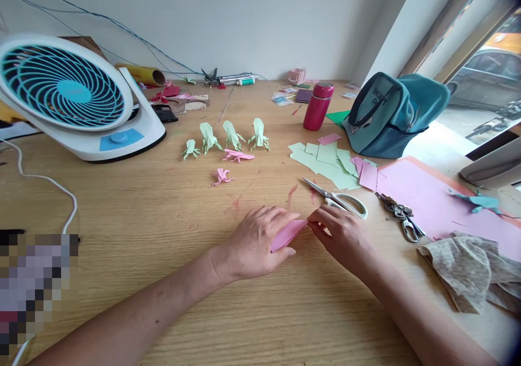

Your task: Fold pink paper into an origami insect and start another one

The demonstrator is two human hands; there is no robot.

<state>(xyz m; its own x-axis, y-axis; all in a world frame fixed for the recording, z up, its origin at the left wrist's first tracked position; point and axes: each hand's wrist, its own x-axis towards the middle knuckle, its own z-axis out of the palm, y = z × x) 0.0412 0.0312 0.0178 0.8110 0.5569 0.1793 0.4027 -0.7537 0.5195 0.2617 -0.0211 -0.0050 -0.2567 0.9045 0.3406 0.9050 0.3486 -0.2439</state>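
A folded piece of pink paper (287,235) lies between my two hands, low over the wooden table. My left hand (260,239) wraps over its wider end, thumb along the near side. At the paper's pointed right end, my right hand (340,230) pinches the tip between thumb and fingers. Just beyond the right hand rest white-handled scissors (342,199), blades toward the left. Farther back stand several light green folded paper figures (233,135). In front of them are a long pink folded figure (239,156) and a smaller pink one (222,176).
At the left stands a white fan (140,121) with a cable. Green paper pieces (321,165), a red flask (318,107) and a teal bag (391,116) lie toward the right. Keys (401,216), a pink sheet (423,192) and a crumpled cloth (468,268) are nearer the right edge.
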